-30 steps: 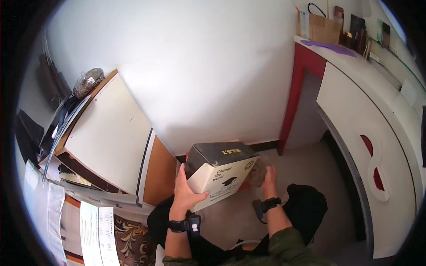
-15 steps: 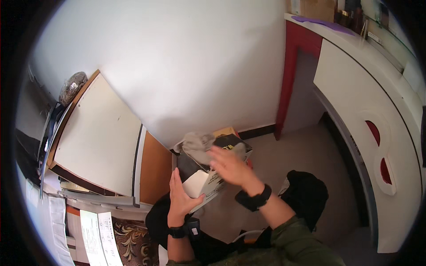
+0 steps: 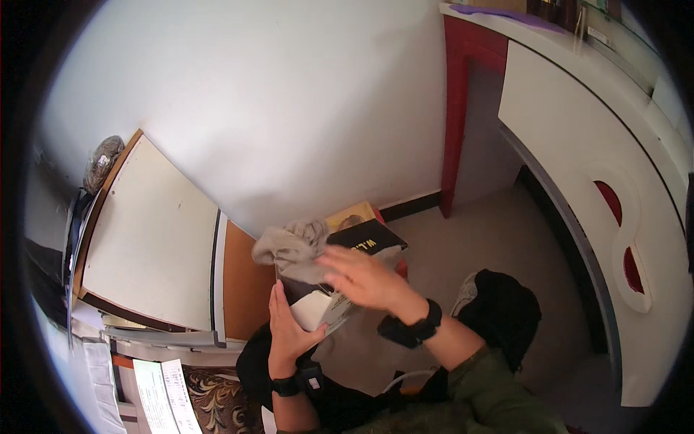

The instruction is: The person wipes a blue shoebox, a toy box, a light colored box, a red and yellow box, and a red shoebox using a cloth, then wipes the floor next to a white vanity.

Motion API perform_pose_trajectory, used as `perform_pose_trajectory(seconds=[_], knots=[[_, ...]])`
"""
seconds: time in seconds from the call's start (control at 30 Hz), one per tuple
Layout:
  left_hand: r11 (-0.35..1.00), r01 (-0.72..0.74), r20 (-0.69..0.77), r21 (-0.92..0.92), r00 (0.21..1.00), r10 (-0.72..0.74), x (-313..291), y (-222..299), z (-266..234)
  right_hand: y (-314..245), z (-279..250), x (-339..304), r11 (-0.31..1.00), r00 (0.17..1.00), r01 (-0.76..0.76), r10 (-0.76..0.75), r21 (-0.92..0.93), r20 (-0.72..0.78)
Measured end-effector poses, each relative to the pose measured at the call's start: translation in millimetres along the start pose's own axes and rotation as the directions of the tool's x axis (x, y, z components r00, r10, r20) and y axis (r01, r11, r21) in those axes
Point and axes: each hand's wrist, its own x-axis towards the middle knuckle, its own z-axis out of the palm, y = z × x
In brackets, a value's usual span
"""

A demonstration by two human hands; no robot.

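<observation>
In front of me, low near the wall, stands a box [image 3: 312, 309] with a white side and a dark top with yellow lettering. My left hand [image 3: 289, 334] grips its near left corner, thumb and fingers on either side. A crumpled grey cloth [image 3: 289, 246] lies over the box's far left part, bunched up. My right hand [image 3: 370, 281] reaches across the top with its fingertips on the cloth's right edge, seeming to hold it. The palm side of this hand is hidden.
A yellow package [image 3: 352, 217] lies behind the box by the wall. A wooden cabinet with a pale panel [image 3: 152, 239] stands at left, a white desk with red trim [image 3: 571, 137] at right. Dark cloth [image 3: 502, 311] covers my knee.
The grey cloth and my right hand have moved left over the box, uncovering more of its dark top. My left hand keeps its hold on the corner. The view has shifted slightly.
</observation>
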Motion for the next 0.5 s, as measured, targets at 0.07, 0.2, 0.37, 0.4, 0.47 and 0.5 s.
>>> perform_pose_trajectory(seconds=[0.07,0.2,0.37,0.4,0.47,0.5], knots=[[0.999,0.007,-0.032,-0.036,0.999,-0.008,2,-3,0,51,5,0,0.970,0.991,-0.101,0.078,-0.222,-0.110],[0.989,0.086,-0.016,-0.124,0.996,-0.088,3,-14,-2,115,-21,-3,0.840,0.865,-0.500,0.473,-0.211,-0.168],[0.999,-0.030,-0.064,0.012,0.997,0.031,12,-10,2,163,-39,-18,0.718,0.711,-0.596,0.680,0.360,-0.179],[1.000,-0.029,-0.060,0.006,0.998,0.029,13,-11,4,171,-44,-21,0.618,0.650,-0.506,0.732,0.602,-0.205],[0.999,-0.012,-0.035,-0.035,0.999,0.011,15,-13,6,190,-62,-32,0.572,0.558,-0.496,0.787,0.653,-0.265],[0.998,0.034,-0.008,-0.056,0.999,-0.034,8,-26,1,181,-58,-29,0.522,0.550,-0.403,0.794,0.752,-0.257]])
